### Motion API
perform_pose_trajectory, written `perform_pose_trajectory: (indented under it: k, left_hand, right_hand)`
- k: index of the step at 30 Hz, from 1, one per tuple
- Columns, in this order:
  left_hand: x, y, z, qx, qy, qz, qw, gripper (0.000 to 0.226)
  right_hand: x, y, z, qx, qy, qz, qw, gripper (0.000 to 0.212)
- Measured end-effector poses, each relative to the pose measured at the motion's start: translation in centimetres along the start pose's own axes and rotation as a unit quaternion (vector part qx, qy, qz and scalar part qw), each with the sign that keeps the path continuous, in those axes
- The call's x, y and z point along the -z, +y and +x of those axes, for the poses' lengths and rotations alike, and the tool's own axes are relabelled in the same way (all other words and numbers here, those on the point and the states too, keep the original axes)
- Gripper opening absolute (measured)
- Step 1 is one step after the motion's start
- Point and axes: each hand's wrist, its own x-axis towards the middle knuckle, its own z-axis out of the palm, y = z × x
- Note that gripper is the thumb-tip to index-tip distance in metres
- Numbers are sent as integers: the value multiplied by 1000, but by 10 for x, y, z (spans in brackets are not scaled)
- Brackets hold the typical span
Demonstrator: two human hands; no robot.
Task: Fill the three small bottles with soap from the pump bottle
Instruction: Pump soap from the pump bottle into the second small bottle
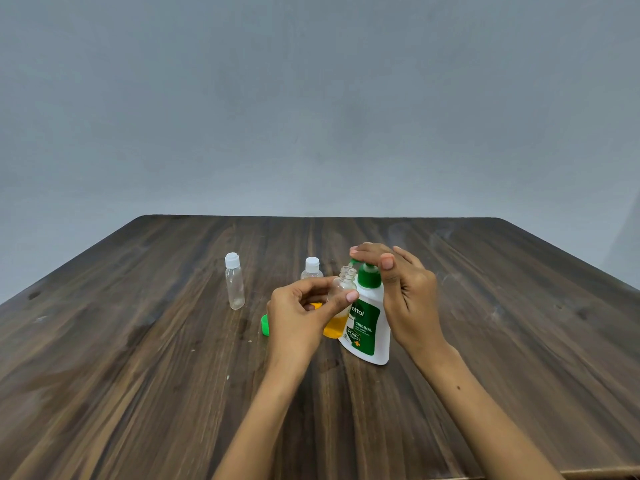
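Partly amber-filled, uncapped small bottle (pixel 341 306)

Table (pixel 138 358): dark brown wood-grain top with lengthwise plank streaks, scattered pale specks and scuff marks; far corners rounded. Wall (pixel 311 98): plain grey-blue, matte, directly behind the table's far edge and rising above it, with faint mottling.

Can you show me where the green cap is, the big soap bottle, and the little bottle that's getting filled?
green cap (pixel 265 325): head view, on its side wall.
pump bottle (pixel 375 348): head view, on its white lower body.
open small bottle (pixel 347 273): head view, on its threaded neck.
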Motion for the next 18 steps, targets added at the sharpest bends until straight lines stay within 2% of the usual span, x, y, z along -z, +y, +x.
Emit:
perform_pose_trajectory:
  k: [12,18]
  left_hand:
    - [2,-1,1,-1,-2,-2,1000,37]
    - [2,-3,2,1,1,-2,1000,30]
  right_hand:
    - [5,-4,3,19,-33,-41,998,63]
    - [4,-4,1,13,-30,-32,999,64]
